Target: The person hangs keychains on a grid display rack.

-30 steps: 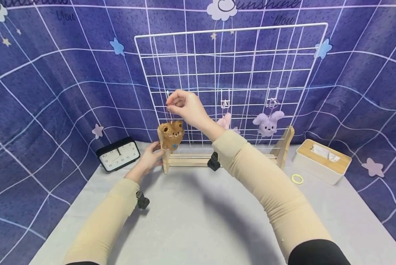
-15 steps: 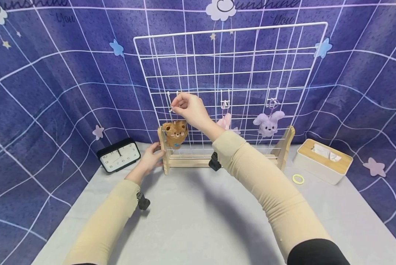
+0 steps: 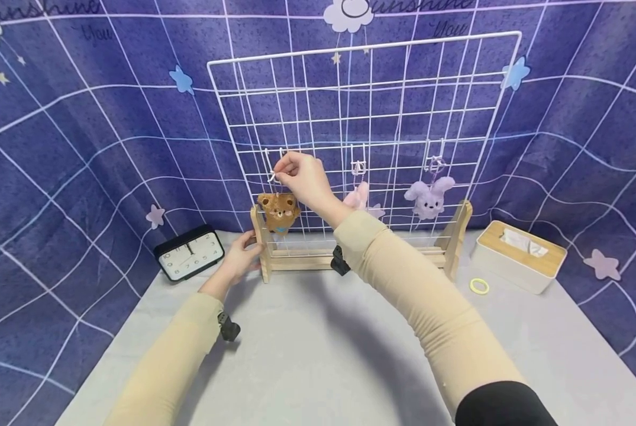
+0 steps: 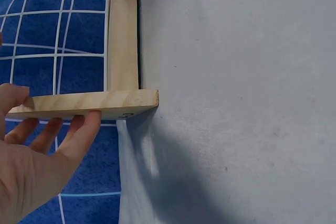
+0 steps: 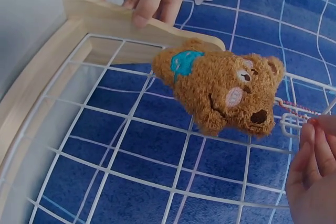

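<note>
My right hand point(image 3: 306, 177) is raised at the left part of a white wire grid rack point(image 3: 365, 48). Thumb and index finger pinch the thin red bead chain point(image 5: 296, 109) of a brown teddy bear keychain point(image 3: 279, 213). In the right wrist view, the pinched chain lies right at a white hook point(image 5: 290, 124) on the grid. The bear hangs below my fingers, a blue patch point(image 5: 186, 63) on its belly. Low on the left, my left hand point(image 3: 241, 258) grips the rack's wooden side support point(image 4: 89, 100), thumb on one face and fingers on the other.
A pink plush point(image 3: 357, 195) and a purple bunny plush point(image 3: 429, 198) hang from hooks further right. A black clock point(image 3: 190, 254) stands left of the rack. At right are a tissue box point(image 3: 515, 266) and a yellow ring point(image 3: 478, 286) on the grey tabletop point(image 3: 307, 355).
My right hand has shifted slightly right and lower with the bear's chain, and the bear has swung round to face forward. My left hand has stayed on the wooden support.
</note>
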A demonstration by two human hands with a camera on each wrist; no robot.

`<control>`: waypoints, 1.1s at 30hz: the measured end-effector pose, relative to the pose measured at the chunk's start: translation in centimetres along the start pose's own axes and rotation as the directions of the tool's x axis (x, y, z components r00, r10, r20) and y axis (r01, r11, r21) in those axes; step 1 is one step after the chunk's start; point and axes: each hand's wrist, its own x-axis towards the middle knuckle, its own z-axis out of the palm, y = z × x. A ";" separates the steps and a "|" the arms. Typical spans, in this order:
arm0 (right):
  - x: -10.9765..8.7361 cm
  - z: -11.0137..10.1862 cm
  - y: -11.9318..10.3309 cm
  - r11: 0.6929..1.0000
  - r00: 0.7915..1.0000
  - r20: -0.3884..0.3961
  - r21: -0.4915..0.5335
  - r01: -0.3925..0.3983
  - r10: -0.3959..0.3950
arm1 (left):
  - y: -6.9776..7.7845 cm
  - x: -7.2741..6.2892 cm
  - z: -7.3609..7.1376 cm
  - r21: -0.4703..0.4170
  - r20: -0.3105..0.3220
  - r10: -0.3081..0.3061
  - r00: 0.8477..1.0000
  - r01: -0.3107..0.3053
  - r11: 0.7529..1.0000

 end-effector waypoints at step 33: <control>-5.0 -0.9 0.3 0.997 0.999 0.016 0.054 0.050 -0.051 | 0.2 0.0 0.8 0.175 -0.079 0.031 0.996 -0.017 0.984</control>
